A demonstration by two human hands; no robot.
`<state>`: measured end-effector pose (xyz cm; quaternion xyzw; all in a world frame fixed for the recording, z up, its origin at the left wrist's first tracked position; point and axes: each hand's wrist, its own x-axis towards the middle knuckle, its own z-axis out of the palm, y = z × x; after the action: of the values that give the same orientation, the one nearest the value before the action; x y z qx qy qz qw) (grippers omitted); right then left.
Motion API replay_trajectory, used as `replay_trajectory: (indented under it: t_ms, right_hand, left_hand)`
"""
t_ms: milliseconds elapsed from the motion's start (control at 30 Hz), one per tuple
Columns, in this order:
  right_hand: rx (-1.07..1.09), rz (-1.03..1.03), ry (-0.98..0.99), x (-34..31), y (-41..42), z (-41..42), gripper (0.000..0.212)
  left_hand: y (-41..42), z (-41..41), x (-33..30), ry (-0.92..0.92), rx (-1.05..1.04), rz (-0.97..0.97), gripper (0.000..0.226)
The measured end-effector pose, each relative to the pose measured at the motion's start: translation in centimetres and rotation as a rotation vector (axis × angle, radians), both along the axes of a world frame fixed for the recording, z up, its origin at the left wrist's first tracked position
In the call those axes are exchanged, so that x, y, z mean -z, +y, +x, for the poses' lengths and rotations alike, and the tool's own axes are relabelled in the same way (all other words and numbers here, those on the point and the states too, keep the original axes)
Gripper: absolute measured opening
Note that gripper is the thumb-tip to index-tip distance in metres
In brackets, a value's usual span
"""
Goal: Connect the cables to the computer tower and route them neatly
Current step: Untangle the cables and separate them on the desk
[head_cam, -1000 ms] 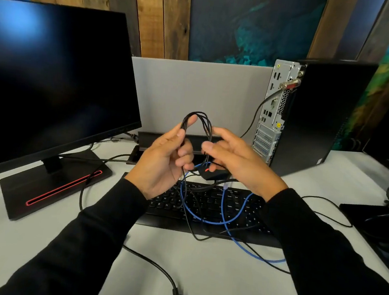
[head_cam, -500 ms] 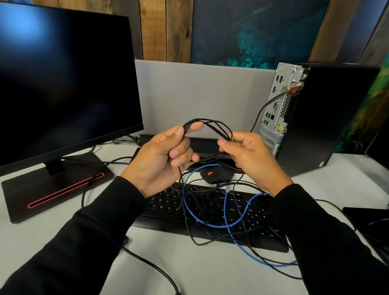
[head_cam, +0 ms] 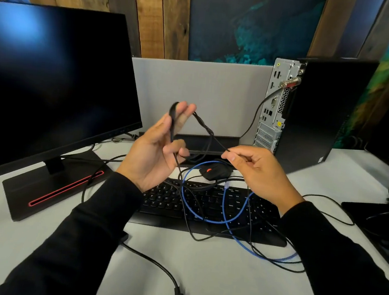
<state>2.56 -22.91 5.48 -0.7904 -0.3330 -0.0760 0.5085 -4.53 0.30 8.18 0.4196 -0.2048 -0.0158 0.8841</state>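
Computer tower (head_cam: 320, 112) upright at back right of desk (head_cam: 211, 279), keyboard (head_cam: 206, 208) under tangled blue cable (head_cam: 226, 221), left hand (head_cam: 157, 153) fingers looped round thin black cable (head_cam: 205, 127), right hand (head_cam: 255, 170) pinching its other stretch

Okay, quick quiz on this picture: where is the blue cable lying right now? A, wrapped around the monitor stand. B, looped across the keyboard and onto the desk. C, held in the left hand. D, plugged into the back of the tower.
B: the blue cable loops over the keyboard and trails onto the desk, its loose end lying by the mouse.
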Motion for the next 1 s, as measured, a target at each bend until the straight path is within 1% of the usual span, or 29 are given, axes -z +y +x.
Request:
replay_trajectory:
  t_ms: [167,267,300,367,400,467,500,567,633,667,700,767,867,933,967,1000]
  right_hand:
    - [-0.014,0.014,-0.011,0.4,0.2,-0.3,0.016]
    - [-0.047,0.055,-0.036,0.1,0.8,-1.5,0.021]
    - [-0.063,0.060,-0.025,0.1,1.1,-1.7,0.023]
    - [-0.089,0.040,-0.022,0.2,1.6,-2.1,0.025]
    - [-0.107,0.021,-0.031,0.2,1.8,-2.3,0.025]
    - [-0.120,-0.013,-0.028,0.3,2.0,-2.2,0.028]
    - [-0.106,-0.034,-0.021,0.3,2.0,-2.2,0.029]
    - [-0.055,-0.092,-0.036,0.6,1.8,-1.8,0.030]
    - [0.016,-0.170,-0.044,1.1,1.1,-1.3,0.027]
    - [0.048,-0.208,-0.033,1.6,0.5,-0.8,0.023]
    - [0.075,-0.241,-0.011,2.0,-0.2,-0.4,0.021]
    - [0.111,-0.294,0.055,2.5,-2.0,0.1,0.024]
    - [0.095,-0.345,0.151,2.1,-4.3,0.2,0.024]
    - [0.057,-0.309,0.124,1.6,-4.8,-0.2,0.017]
    - [0.031,-0.284,0.089,1.3,-4.8,-0.4,0.017]
    - [0.001,-0.272,0.032,0.7,-4.5,-0.7,0.022]
  left_hand:
    - [-0.4,-0.4,-0.7,-0.019,-0.041,0.046,0.049]
    - [-0.9,-0.4,-0.5,0.012,-0.098,0.024,0.062]
    - [-1.0,-0.3,-0.5,0.024,-0.150,0.042,0.062]
    - [-1.3,-0.2,-0.2,0.013,-0.227,0.090,0.053]
    - [-1.5,-0.2,0.0,-0.002,-0.239,0.097,0.055]
    - [-1.3,-0.1,0.3,-0.029,-0.218,0.092,0.072]
    - [-1.1,0.0,0.3,-0.046,-0.201,0.086,0.076]
    - [-0.6,0.2,0.2,-0.071,-0.185,0.049,0.072]
    - [0.2,0.4,-0.1,-0.080,-0.200,-0.002,0.054]
    - [0.8,0.5,-0.2,-0.087,-0.220,-0.010,0.049]
    - [1.4,0.5,-0.4,-0.097,-0.243,-0.010,0.048]
    - [2.4,0.5,-0.5,-0.104,-0.286,0.006,0.053]
    - [2.7,1.0,0.3,-0.098,-0.343,0.117,0.074]
    - [2.3,1.4,1.2,-0.071,-0.381,0.196,0.083]
    - [1.9,1.5,1.6,-0.052,-0.393,0.219,0.083]
    - [1.6,1.6,2.0,-0.037,-0.403,0.236,0.079]
